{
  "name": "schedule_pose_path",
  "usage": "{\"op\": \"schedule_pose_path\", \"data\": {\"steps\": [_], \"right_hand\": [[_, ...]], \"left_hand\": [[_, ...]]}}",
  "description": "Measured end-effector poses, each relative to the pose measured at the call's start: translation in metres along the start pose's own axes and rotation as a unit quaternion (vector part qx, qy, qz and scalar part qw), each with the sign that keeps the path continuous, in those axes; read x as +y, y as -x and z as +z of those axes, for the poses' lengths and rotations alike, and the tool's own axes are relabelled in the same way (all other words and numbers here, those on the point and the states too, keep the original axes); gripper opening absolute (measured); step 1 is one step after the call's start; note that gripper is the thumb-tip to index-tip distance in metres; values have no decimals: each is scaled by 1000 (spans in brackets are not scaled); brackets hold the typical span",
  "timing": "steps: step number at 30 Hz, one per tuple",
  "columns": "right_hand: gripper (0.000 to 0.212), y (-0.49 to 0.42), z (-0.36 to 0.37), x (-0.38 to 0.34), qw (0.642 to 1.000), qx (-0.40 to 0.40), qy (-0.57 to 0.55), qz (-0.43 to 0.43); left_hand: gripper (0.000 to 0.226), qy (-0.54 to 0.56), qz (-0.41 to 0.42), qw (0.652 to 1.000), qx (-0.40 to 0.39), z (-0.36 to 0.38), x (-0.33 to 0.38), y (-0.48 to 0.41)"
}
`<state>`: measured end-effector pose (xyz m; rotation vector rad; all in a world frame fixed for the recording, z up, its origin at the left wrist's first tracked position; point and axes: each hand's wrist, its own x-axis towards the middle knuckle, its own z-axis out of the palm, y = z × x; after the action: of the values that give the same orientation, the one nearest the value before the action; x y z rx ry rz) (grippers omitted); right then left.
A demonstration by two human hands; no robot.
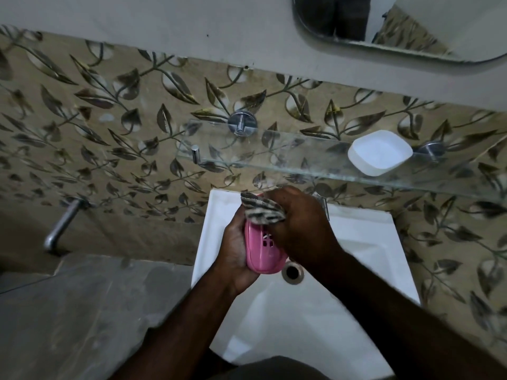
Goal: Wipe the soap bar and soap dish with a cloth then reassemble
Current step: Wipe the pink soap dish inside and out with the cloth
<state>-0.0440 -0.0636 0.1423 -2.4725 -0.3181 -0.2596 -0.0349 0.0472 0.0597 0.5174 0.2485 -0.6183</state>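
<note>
A pink soap dish part (pixel 262 256) with small drain holes lies in my left hand (pixel 233 248), held over the white sink (pixel 365 242). My right hand (pixel 299 223) presses a striped cloth (pixel 262 211) against the far end of the pink part. A white soap dish part (pixel 380 152) rests apart on the glass shelf (pixel 274 157) at the right. No soap bar shows in this view.
The sink's drain (pixel 292 272) lies just right of the pink part. A metal tap (pixel 61 226) juts from the leaf-patterned wall at the left, above a grey floor. A mirror (pixel 384 26) hangs above the shelf. A small faucet (pixel 325 205) is partly hidden behind my right hand.
</note>
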Motion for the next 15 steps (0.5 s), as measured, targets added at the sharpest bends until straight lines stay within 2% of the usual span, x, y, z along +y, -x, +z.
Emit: {"op": "schedule_pose_path", "data": {"steps": [4, 6, 9, 10, 12, 14, 15], "right_hand": [[23, 18, 12, 0, 998, -35, 48, -21], [18, 43, 18, -4, 994, -96, 21, -41], [10, 47, 15, -1, 990, -141, -6, -26], [6, 40, 12, 1, 991, -135, -7, -22], [10, 19, 7, 2, 997, -75, 9, -17], [17, 4, 7, 0, 1000, -4, -3, -6], [19, 3, 8, -1, 1000, 7, -9, 3]], "left_hand": [[56, -16, -17, 1000, 4, 1, 9, 3], [77, -29, -11, 999, 35, -4, 16, 1], [84, -36, 11, 998, 48, -6, 18, -3], [83, -24, -4, 998, 49, -3, 15, -2], [68, -27, -20, 999, 35, 0, 7, -3], [55, -12, -4, 1000, 26, 2, 5, -6], [54, -11, 2, 1000, 20, 3, 6, -7]]}}
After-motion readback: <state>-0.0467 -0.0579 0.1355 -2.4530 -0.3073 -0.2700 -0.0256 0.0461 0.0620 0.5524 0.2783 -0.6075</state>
